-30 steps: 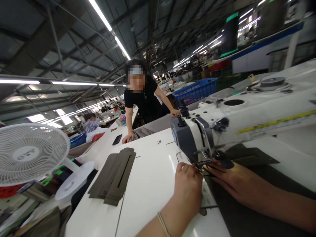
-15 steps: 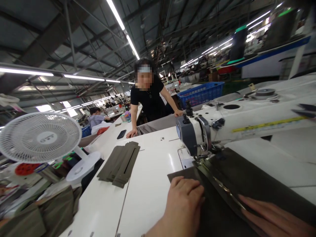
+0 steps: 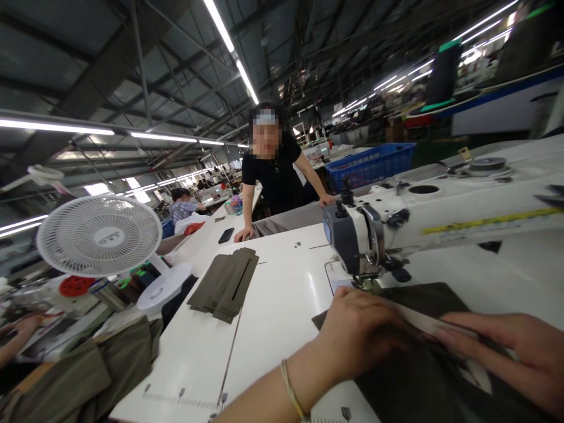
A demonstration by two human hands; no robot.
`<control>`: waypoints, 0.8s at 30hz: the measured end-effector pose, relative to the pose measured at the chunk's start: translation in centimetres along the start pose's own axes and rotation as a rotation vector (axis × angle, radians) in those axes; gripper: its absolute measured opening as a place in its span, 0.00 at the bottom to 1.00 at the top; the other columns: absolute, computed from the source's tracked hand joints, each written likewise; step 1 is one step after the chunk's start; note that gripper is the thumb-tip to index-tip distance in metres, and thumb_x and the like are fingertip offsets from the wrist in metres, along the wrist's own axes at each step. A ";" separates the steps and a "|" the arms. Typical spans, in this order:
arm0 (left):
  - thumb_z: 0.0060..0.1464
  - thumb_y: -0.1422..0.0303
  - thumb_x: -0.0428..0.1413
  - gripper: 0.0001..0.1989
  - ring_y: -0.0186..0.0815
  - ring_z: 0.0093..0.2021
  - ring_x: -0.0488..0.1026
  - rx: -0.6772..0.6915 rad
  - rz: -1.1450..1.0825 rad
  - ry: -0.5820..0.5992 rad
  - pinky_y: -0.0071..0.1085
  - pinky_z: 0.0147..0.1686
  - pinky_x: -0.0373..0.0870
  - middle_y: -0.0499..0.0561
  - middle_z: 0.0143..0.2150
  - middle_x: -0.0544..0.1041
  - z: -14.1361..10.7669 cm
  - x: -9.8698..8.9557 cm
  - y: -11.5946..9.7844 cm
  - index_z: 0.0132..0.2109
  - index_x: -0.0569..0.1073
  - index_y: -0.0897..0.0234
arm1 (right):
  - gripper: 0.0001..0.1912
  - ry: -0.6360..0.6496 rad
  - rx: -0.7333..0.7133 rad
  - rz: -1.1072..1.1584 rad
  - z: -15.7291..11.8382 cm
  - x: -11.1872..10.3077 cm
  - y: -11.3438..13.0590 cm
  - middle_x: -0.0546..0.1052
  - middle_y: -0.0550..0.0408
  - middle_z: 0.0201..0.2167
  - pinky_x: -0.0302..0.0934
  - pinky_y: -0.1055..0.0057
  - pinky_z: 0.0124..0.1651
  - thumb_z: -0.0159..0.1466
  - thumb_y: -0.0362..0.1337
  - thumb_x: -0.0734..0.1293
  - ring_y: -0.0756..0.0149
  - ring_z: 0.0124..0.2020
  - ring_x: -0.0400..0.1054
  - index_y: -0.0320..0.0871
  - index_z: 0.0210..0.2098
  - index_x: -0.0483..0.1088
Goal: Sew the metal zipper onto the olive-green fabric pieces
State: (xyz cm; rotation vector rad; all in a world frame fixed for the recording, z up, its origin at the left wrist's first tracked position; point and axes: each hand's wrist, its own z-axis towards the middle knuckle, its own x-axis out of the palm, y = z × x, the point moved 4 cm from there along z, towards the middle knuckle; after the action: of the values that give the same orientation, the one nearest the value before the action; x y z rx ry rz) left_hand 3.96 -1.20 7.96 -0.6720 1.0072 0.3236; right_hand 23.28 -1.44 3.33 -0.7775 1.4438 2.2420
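A sewing machine (image 3: 352, 235) with a white arm and dark grey head stands on the white table. Dark olive fabric (image 3: 396, 382) runs from under its presser foot area toward me. Close in front of the needle area, my left hand (image 3: 356, 335) is closed on the fabric, its fingertips partly hidden and blurred. My right hand (image 3: 506, 346) grips the same fabric farther right, thumb and fingers closed along a raised pale strip or fold. Some of the cloth between my hands is smeared by motion.
Left of the machine lies a stack of olive fabric pieces (image 3: 225, 283). A white fan (image 3: 101, 235), a phone (image 3: 226, 235) and draped olive cloth (image 3: 92, 364) are farther left. A person (image 3: 273, 170) leans on the table opposite, before a blue crate (image 3: 372, 164).
My left hand has shifted right over the fabric, toward my right hand. My right hand has come up and lifted the fabric's edge. The view has swung slightly left.
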 end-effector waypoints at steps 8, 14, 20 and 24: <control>0.58 0.68 0.64 0.04 0.36 0.41 0.79 -0.027 -0.075 -0.115 0.29 0.44 0.73 0.51 0.39 0.82 -0.2 1.0 3.3 0.37 0.78 0.63 | 0.32 0.197 -0.031 0.029 1.8 -0.5 4.3 0.71 0.55 0.18 0.60 0.66 0.28 0.65 0.64 0.52 0.61 0.22 0.67 0.49 0.21 0.66; 0.53 0.63 0.68 0.14 0.43 0.48 0.76 -0.031 0.060 -0.122 0.39 0.50 0.72 0.54 0.46 0.80 -0.5 1.3 3.3 0.45 0.78 0.62 | 0.29 0.207 -0.028 -0.003 1.5 -0.5 4.1 0.71 0.54 0.19 0.59 0.65 0.29 0.66 0.60 0.52 0.60 0.23 0.68 0.49 0.21 0.66; 0.57 0.69 0.65 0.08 0.38 0.47 0.76 0.086 0.087 -0.077 0.36 0.52 0.67 0.49 0.44 0.81 0.0 1.3 2.2 0.43 0.76 0.61 | 0.25 0.117 -0.134 -0.050 1.5 -0.5 4.2 0.72 0.56 0.20 0.61 0.67 0.28 0.69 0.53 0.54 0.62 0.23 0.69 0.49 0.22 0.68; 0.57 0.72 0.61 0.04 0.36 0.43 0.78 0.155 0.140 -0.077 0.35 0.50 0.67 0.47 0.40 0.81 0.0 1.3 1.5 0.40 0.75 0.62 | 0.21 0.016 -0.337 -0.192 1.5 -1.5 5.8 0.72 0.60 0.19 0.58 0.69 0.24 0.70 0.40 0.56 0.67 0.20 0.68 0.49 0.22 0.66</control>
State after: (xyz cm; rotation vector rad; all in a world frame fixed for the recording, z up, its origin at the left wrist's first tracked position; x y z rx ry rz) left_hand 3.82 -0.08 6.31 -0.4469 0.9966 0.3870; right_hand 20.75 -2.47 8.84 -0.9917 0.9590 2.3585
